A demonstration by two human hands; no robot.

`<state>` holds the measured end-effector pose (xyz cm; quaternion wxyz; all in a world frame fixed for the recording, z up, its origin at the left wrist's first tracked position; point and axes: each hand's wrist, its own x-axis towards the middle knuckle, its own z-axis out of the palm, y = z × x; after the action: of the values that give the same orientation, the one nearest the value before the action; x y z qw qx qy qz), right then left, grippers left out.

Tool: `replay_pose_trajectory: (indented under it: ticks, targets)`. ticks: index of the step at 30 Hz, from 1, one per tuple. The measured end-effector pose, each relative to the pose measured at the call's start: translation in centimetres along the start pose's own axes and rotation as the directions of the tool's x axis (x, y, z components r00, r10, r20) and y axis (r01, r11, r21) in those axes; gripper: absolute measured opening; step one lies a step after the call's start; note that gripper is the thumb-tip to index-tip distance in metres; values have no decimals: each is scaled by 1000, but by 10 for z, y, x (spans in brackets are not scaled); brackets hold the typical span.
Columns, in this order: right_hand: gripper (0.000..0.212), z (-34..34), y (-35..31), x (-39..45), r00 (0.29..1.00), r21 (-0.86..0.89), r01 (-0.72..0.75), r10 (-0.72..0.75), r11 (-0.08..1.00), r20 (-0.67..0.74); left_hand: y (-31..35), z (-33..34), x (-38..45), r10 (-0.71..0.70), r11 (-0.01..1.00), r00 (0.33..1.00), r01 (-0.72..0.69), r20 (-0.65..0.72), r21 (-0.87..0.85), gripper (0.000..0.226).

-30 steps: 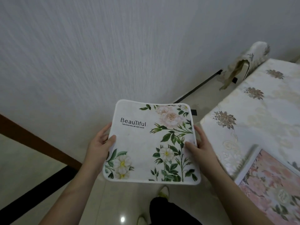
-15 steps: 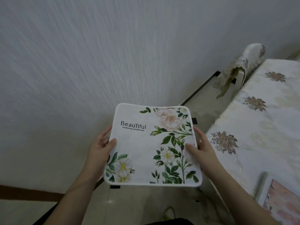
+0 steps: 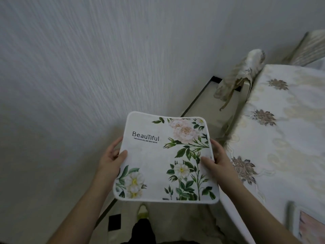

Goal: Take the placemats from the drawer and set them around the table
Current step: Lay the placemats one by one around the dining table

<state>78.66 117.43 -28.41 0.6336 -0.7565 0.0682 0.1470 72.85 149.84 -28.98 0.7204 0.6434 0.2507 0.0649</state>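
Observation:
I hold a white square placemat (image 3: 158, 161) printed with green leaves, pale flowers and the word "Beautiful", flat in front of me above the floor. My left hand (image 3: 110, 159) grips its left edge, thumb on top. My right hand (image 3: 217, 160) grips its right edge, thumb on top. The table (image 3: 288, 138), under a cream tablecloth with brown flower motifs, stands to my right. A second placemat (image 3: 307, 226), pinkish, lies on the table at the bottom right, cut off by the frame edge.
A grey textured wall (image 3: 105, 59) fills the left and top. A chair (image 3: 246, 73) with a cream cover stands at the table's far left side. Pale floor tiles with a dark border strip run between wall and table. My foot (image 3: 142, 211) shows below the placemat.
The view has swung right and forward along the table's side; the chair and table look nearer, and the pink placemat has slid toward the bottom right corner. My grip on the placemat is unchanged.

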Motion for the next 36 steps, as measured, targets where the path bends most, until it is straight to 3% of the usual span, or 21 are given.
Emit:
replay_pose_trajectory:
  ticks: [12, 15, 26, 36]
  targets:
    - [64, 51, -42, 50, 973, -29, 33, -39, 999, -227, 43, -3, 139, 37, 998, 968, -50, 249, 47, 49]
    - [65, 48, -41, 50, 955, 55, 24, -7, 998, -297, 48, 14, 157, 35, 997, 946, -54, 323, 51, 50]
    - [63, -3, -22, 67, 833, 163, -25, 110, 986, -543, 66, 120, 209, 10, 990, 840, -83, 542, 110, 48]
    - [64, -70, -15, 104, 751, 234, -1, 155, 972, -642, 76, 241, 252, -44, 976, 755, -107, 654, 189, 49]
